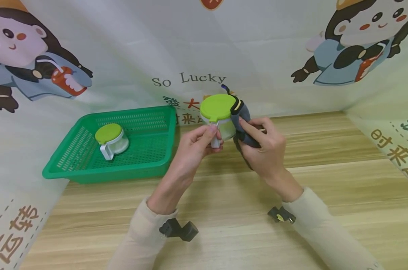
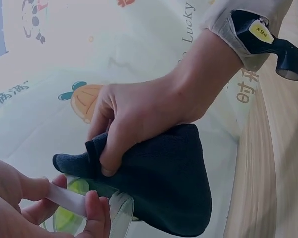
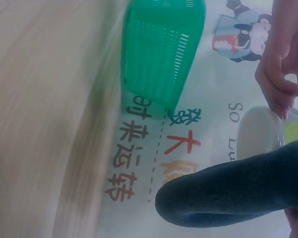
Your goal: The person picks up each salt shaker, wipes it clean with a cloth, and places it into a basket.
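Sleeves: two, pale, nearest the camera; the left sleeve (image 1: 139,234) and right sleeve (image 1: 325,228) reach in from the bottom edge.
Wrist devices: two, dark, one at each cuff, the left device (image 1: 179,229) and the right device (image 1: 281,215).
Hands: two. The left hand (image 1: 193,148) has its thumb and fingers closed in a pinch on the handle (image 1: 215,143) of the raised jar (image 1: 226,130); the right hand (image 1: 266,146) is curled around a bunched cloth (image 1: 243,119).
Jars: two, each with a green lid and a pale handle. The raised jar is held above the table (image 1: 224,210), upright or nearly so, to the right of the basket (image 1: 122,173); the second jar (image 1: 120,145) is inside the basket, tilted.
Cloth: one, dark blue-grey, against the right side of the raised jar.
Basket: one, green, slotted walls, on the table at the left.
Backdrop (image 1: 258,52): white, behind the table, with two large cartoon figures, the left figure (image 1: 31,45) and the right figure (image 1: 354,48), and "So Lucky" lettering (image 1: 188,79) between them.
In the way: the cloth covers the raised jar's right side, and in the left wrist view much of its body; that jar hides some print behind it.
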Available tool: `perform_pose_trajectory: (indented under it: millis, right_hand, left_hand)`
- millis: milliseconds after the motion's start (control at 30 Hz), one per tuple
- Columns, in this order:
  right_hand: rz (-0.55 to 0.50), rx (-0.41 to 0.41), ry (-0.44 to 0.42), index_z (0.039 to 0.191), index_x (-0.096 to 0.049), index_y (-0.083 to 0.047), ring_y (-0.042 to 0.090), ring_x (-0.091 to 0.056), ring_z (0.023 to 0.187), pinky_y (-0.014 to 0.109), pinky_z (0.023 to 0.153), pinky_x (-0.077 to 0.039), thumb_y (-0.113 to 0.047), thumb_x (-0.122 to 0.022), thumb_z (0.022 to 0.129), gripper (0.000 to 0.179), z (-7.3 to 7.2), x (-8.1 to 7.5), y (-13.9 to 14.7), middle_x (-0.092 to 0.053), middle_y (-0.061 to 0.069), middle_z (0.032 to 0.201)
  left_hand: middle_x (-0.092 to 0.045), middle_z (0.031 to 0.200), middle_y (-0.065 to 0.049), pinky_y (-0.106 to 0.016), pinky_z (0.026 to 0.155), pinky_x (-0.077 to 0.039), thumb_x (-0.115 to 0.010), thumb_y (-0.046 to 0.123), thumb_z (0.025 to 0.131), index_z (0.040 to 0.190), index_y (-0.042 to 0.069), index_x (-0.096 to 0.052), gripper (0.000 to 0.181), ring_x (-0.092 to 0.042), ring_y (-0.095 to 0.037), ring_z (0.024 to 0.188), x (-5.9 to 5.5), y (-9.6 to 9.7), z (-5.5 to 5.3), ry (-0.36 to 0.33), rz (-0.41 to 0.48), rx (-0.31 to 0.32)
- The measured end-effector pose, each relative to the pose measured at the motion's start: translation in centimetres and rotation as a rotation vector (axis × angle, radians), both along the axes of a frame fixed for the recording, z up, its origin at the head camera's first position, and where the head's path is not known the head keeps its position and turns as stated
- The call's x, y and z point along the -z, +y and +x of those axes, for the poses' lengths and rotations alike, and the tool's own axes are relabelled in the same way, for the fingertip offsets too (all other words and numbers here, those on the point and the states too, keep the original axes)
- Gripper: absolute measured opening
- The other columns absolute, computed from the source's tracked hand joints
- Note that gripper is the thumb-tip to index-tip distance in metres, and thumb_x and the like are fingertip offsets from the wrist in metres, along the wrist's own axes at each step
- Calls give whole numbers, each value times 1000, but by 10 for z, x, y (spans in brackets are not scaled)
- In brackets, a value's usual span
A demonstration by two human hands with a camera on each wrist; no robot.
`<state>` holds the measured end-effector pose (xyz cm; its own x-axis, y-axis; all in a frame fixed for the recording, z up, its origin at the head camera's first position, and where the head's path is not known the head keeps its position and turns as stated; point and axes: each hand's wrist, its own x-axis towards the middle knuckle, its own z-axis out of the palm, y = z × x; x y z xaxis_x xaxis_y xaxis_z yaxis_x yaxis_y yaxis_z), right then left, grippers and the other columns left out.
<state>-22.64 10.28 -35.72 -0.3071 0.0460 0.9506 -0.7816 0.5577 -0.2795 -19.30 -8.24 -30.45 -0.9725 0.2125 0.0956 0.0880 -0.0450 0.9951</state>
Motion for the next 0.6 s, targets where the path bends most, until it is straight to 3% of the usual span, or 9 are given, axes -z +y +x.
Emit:
perform_pose_trajectory:
  millis: [233,467,600]
  right_hand:
    - [187,30,113,108,-81,-8,29,-67,67,41,56,-58,-3,-64,80,33,2,2,-1,-68,18,88]
    - [123,99,89,107,-82,-9,32,-70,69,42,55,-58,-1,-61,79,36,0,1,4,-70,19,90]
    - [135,72,120,107,-82,-7,32,-69,68,42,54,-58,-3,-64,82,31,0,1,4,-68,20,88]
  left_hand:
    - [-58,90,-3,-33,90,-57,-51,29,110,93,3,-62,34,-62,-19,86,0,0,-2,-7,4,2]
    - [-59,89,-8,-30,84,-57,-49,25,109,87,3,-58,33,-63,-28,90,0,-6,-6,-7,-6,11]
    - [-58,88,-8,-30,82,-55,-47,24,109,86,4,-56,32,-62,-31,90,-2,-9,-7,2,-21,13]
